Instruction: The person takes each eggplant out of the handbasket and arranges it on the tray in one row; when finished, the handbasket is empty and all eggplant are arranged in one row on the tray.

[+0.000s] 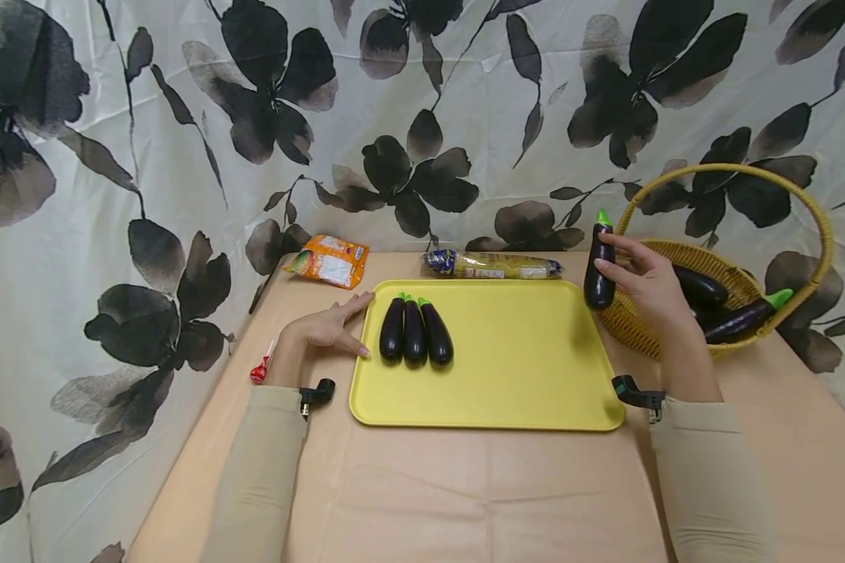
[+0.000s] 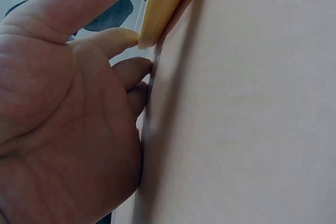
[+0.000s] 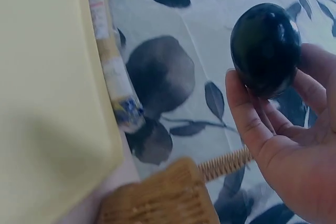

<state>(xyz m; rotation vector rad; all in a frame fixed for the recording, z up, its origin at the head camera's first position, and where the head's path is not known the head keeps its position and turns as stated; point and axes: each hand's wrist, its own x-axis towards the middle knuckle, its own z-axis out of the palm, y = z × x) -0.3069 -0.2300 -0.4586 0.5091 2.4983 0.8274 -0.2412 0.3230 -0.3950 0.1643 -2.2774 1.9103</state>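
Observation:
My right hand [image 1: 644, 289] pinches an eggplant [image 1: 600, 266] upright, green stem up, above the tray's right end beside the basket. In the right wrist view the same eggplant [image 3: 265, 50] shows its rounded dark end between thumb and fingers. On the left part of the yellow tray [image 1: 521, 360], three eggplants [image 1: 415, 335] lie side by side, stems away from me. My left hand [image 1: 324, 330] rests at the tray's left edge with spread fingers. Its fingers touch the tray edge [image 2: 163, 3] in the left wrist view. More eggplants [image 1: 742, 319] lie in the wicker basket [image 1: 623, 324].
Behind the tray lies a long yellow and blue packet [image 1: 493, 265]. An orange snack bag [image 1: 331, 261] sits at the back left, and a red lollipop [image 1: 259, 371] near my left wrist. The basket's tall handle [image 1: 728, 167] arches up at the right. A floral curtain hangs behind.

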